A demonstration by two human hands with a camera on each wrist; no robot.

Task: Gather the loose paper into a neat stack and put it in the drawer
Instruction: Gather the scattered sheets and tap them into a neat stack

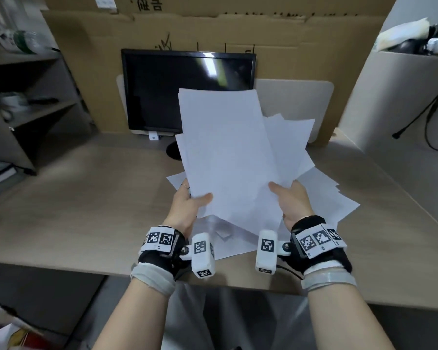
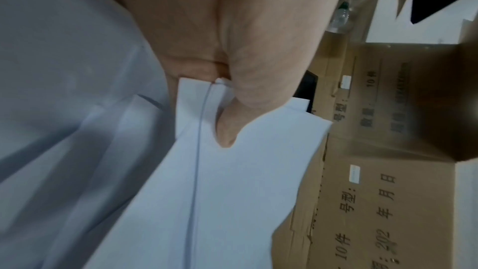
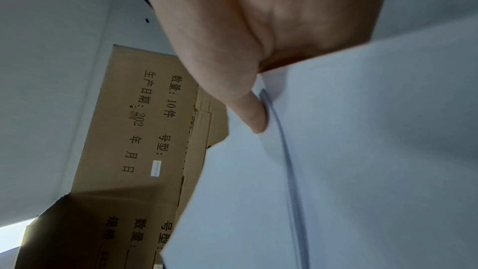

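Your left hand (image 1: pixel 187 200) and right hand (image 1: pixel 290 198) both grip the lower edge of a fanned bundle of paper (image 1: pixel 228 152), thumbs on top, fingers curled beneath — the sheets are raised and tilted above the desk (image 1: pixel 86 188). More loose sheets (image 1: pixel 336 200) lie scattered on the desk under the bundle, in front of the dark monitor (image 1: pixel 182 87) — cardboard boxes (image 1: pixel 91 46) stand behind it.

The held paper (image 1: pixel 228 157) hides the fingers of both hands — and part of the monitor (image 1: pixel 162 89).
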